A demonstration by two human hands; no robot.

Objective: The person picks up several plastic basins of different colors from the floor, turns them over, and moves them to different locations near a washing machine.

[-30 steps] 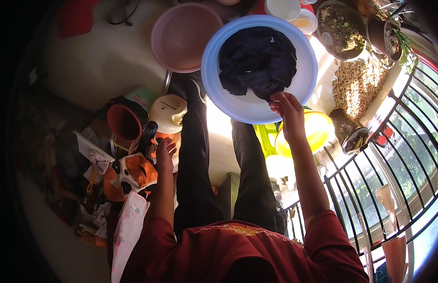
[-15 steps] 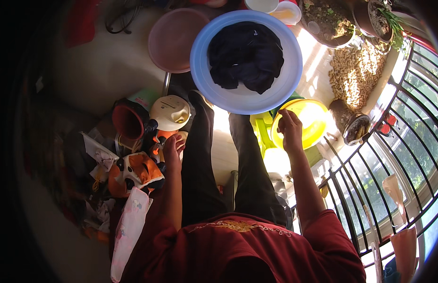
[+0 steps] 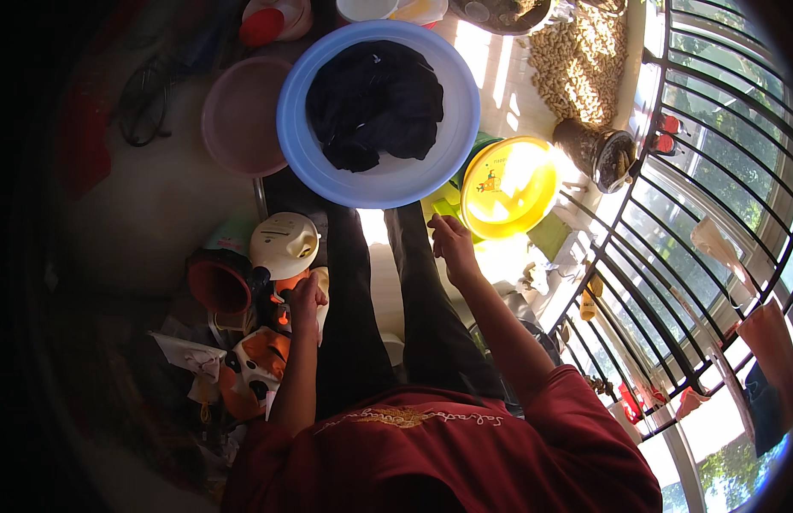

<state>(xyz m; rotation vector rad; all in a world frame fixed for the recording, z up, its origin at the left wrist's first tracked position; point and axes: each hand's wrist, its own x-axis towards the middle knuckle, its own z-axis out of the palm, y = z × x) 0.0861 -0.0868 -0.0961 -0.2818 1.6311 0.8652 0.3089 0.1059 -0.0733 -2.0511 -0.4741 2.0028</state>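
1. Hard sunlight comes in from the right, through the window bars (image 3: pixel 670 214).
2. Glare washes out the yellow lid (image 3: pixel 509 184) and the floor patch (image 3: pixel 379 231) between the legs.
3. The left side lies in deep shadow; the clutter there is hard to make out.
4. Fisheye distortion bends the bars, and the corners fall to black.
5. The blue basin (image 3: pixel 328 167) is evenly lit and sharp.

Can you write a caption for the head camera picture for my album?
Dark clothes sit in a blue basin beyond the right hand.
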